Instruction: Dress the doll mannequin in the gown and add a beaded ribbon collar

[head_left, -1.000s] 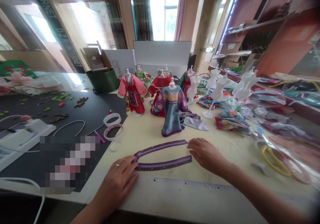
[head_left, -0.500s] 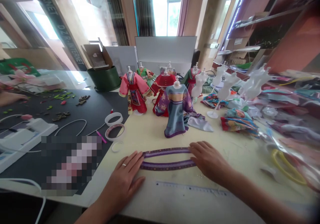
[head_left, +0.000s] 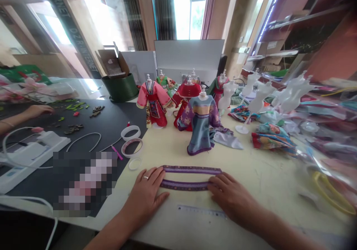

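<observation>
Near edge of the cream desk (head_left: 262,175): two bands of purple patterned trim (head_left: 192,169) lie almost parallel and just apart, with a long ruler (head_left: 201,211) flat between them and the edge.

Left hand (head_left: 145,196): open and palm down, fingers spread, its fingertips against the left ends of the trim; nothing is gripped. A ring (head_left: 145,177) sits on one finger.

Right hand (head_left: 230,198): equally open and flat, fingers resting on the right ends of the trim, not closed around them.

Middle of the desk: a small dress form in a blue and purple gown (head_left: 201,131) stands beyond the trim, with a pink and red robe (head_left: 153,105) and a red gown (head_left: 188,97) behind it.

Right side of the desk: bare white dress forms (head_left: 258,97) rise behind a folded pile of floral fabric (head_left: 272,140); a yellow hoop (head_left: 331,194) shows nearer the edge.

Black mat (head_left: 119,118), left of the desk: another person's hand (head_left: 39,111) rests near green leaf cutouts (head_left: 75,104). One area is pixelated and unreadable.

Room: a bright window (head_left: 189,13) lies ahead, beyond a white board (head_left: 189,54).
</observation>
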A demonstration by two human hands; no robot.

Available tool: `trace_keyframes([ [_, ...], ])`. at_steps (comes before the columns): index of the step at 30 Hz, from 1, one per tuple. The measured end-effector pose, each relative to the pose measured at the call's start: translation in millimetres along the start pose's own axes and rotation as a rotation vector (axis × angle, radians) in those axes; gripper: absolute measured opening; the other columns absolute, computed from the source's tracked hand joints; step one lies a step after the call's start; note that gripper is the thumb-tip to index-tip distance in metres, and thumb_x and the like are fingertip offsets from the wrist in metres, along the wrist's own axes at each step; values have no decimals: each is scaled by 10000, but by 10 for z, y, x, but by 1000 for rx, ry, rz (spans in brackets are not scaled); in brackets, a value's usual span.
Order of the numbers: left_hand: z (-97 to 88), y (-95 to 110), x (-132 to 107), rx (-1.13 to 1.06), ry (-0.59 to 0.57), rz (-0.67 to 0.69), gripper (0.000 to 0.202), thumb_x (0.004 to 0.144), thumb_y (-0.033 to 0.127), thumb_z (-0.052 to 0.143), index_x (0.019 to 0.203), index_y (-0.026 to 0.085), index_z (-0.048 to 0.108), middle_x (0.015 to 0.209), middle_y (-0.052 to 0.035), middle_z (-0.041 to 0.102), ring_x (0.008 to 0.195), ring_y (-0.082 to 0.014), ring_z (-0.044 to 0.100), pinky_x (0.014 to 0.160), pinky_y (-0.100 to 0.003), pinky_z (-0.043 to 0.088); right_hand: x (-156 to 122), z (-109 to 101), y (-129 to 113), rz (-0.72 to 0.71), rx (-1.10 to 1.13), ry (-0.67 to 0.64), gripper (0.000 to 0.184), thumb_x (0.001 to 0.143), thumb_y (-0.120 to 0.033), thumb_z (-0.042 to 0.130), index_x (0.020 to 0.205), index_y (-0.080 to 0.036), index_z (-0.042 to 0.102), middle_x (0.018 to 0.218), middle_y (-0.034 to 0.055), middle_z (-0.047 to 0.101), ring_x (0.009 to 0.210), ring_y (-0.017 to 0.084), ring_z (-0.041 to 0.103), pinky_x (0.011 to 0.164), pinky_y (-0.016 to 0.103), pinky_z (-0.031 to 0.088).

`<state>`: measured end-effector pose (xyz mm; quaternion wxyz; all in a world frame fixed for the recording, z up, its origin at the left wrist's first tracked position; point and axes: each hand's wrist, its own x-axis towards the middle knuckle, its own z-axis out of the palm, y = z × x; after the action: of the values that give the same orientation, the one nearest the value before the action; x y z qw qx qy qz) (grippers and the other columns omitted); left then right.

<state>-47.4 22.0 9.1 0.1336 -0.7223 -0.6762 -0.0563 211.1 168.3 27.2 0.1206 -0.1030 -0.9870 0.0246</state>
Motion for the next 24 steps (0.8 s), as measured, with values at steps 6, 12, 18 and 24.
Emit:
trace_keyframes([
  [6,16,-29,-101,13,73,-142,513,849,431,439,1249,112,455,1241,-127,531,1117,-277,463,951,-439,324,-168,-29,124,87,17,17,179,838,-111,455,954,-155,584,961,86,559,873,229,481,774,413,430],
  [12,8,-34,-183,-60,65,14,465,847,391,458,1248,157,467,1254,-103,523,1149,-258,452,977,-413,339,-137,-69,97,76,43,18,203,842,-116,448,981,-174,583,993,83,565,891,227,493,781,403,439],
  [18,-23,-146,-219,-50,27,59,410,856,356,454,1228,185,489,1257,-83,526,1172,-252,440,1004,-436,312,-169,-23,170,79,-40,64,187,846,-132,441,945,-178,593,987,97,579,889,232,523,770,405,461],
  [24,-30,-105,-213,-79,61,80,396,848,336,479,1202,161,513,1218,-98,552,1143,-246,460,1007,-428,309,-195,-15,122,48,-21,54,199,859,-130,424,950,-176,595,988,97,590,885,229,531,760,404,465],
])
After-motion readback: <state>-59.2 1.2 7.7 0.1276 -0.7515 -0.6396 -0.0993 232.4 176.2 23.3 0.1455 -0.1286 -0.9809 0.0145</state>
